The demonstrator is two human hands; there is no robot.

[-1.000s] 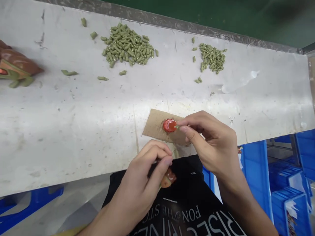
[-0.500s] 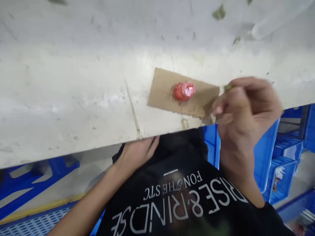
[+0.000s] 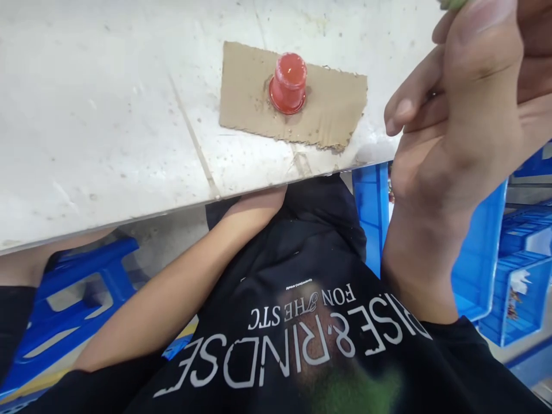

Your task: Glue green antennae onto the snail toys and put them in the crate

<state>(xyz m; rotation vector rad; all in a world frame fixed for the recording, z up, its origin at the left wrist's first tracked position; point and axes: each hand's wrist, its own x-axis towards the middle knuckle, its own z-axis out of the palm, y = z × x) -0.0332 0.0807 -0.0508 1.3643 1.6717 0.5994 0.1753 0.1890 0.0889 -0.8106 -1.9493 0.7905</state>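
Note:
My right hand (image 3: 470,98) is raised at the upper right, close to the camera. Its thumb and index finger pinch a small green piece (image 3: 452,3), mostly cut off by the top edge, so I cannot make out its kind. My left hand (image 3: 266,198) rests low by my lap and disappears under the table edge; its fingers are hidden. On the white table lies a torn piece of cardboard (image 3: 245,92). A small red cup-shaped thing (image 3: 290,86) stands on it, narrow end up, with a wet-looking shine. Neither hand touches it.
The white table (image 3: 107,126) has a front edge just before my body. Blue plastic crates (image 3: 474,270) stand below at the right, some with things inside. A blue stool (image 3: 86,287) is at the lower left, with part of another person (image 3: 17,270) beside it.
My right hand has risen and moved right, away from the cardboard, with the green piece still pinched. My left hand has slipped further under the table edge. The view has shifted.

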